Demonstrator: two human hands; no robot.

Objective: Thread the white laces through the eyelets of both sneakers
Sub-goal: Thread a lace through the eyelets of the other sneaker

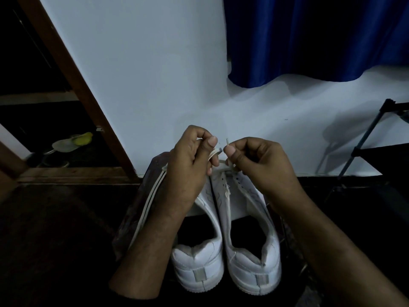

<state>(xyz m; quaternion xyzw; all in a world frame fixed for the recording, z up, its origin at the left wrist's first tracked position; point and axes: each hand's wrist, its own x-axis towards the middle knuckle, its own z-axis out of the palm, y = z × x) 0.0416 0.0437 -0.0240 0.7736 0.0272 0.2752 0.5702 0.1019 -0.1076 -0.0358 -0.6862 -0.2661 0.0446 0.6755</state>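
Two white sneakers sat side by side on a dark floor, heels toward the camera, toes toward a pale wall (pixel 141 85). L sneaker (pixel 199 262) and R sneaker (pixel 254 262) touched or nearly touched along inner sides; both low-cut, smooth white uppers w/ padded collars, a grey tab at the base of each heel, faint line pattern on the inner side panels. Tongue of R sneaker showed a frayed edge down the mid; small perforations visible near its forefoot. Eyelet rows mostly hidden under the hands, so cannot tell how many were threaded. Left hand (pixel 190 165) hovered over the L sneaker's forefoot, fingers curled, thumb and forefinger pinching one end of a white lace (pixel 215 152). Right hand (pixel 254 160) was above the R sneaker's forefoot, fingers curled, thumb and forefinger pinching the other lace tip (pixel 227 141), tip standing up. The two tips were just apart, between the hands; lace ran down from R hand to the toe end of the R sneaker. A second flat white lace (pixel 150 202) lay loose to the L of the L sneaker, doubled, running along the floor beside the left forearm. Bkgd: blue curtain (pixel 309 41) upper R, brown wood frame (pixel 73 85) at L, black metal rack (pixel 365 151) at R edge, a yellow-and-pale object (pixel 75 141) in the dark opening at L.
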